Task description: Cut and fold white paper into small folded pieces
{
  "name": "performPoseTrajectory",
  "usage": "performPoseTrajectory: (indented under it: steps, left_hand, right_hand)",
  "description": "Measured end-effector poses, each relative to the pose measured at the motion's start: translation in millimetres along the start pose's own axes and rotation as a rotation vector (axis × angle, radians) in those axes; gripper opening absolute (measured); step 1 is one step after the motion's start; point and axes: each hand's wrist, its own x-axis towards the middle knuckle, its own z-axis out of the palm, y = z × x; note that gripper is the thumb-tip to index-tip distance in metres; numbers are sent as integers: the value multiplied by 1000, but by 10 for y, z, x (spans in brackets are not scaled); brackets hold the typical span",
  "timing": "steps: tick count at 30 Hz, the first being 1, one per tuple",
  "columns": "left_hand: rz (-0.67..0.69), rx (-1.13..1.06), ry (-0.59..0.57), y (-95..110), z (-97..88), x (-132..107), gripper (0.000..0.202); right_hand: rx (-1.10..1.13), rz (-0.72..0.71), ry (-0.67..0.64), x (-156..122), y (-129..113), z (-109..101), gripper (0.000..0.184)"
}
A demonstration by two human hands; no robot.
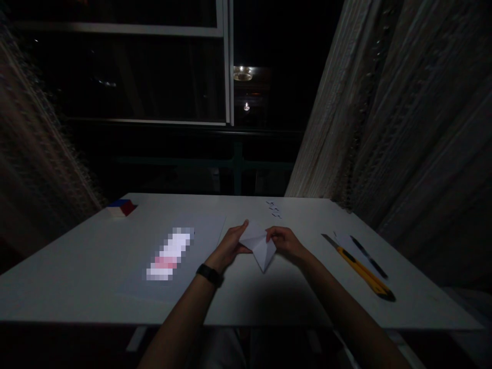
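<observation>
A folded piece of white paper (261,249), creased and pointed at its lower end, is held just above the table between both hands. My left hand (231,243) pinches its left side, thumb upward, with a dark band on the wrist. On the right edge of the paper, the fingers of my right hand (285,240) are closed. To the left of my left hand lies a flat white sheet (209,230) with a bright, pixelated rectangular object (169,256) on it. Small dark marks (274,209) show on the table beyond the paper.
On the right of the white table (307,307) lie a yellow box cutter (359,269), its blade pointing away, and a dark pen (369,257). A blue, red and white block (121,207) sits at the far left corner. Curtains (326,102) hang close on both sides.
</observation>
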Motion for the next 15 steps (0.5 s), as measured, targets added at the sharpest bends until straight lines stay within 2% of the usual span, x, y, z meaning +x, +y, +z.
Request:
performPoseTrajectory:
  steps: [3, 6, 8, 11, 13, 15]
  left_hand:
    - [-82, -60, -23, 15, -14, 12, 62]
    - [-150, -145, -37, 44, -22, 10, 71]
    - [-120, -168, -66, 59, -18, -14, 65]
    - [-20, -130, -106, 48, 2, -56, 56]
    - [29, -74, -102, 13, 14, -57, 58]
    - [56, -14, -88, -38, 17, -27, 51]
  right_hand:
    - [-63, -26, 41, 3, -9, 9, 7]
    - [-102, -63, 210, 17, 11, -5, 6]
    - [-105, -75, 318, 29, 28, -22, 7]
    - [-100, -57, 401, 43, 48, -39, 7]
    - [-96, -42, 406, 48, 60, -36, 6]
    - [-91, -37, 372, 50, 74, -22, 6]
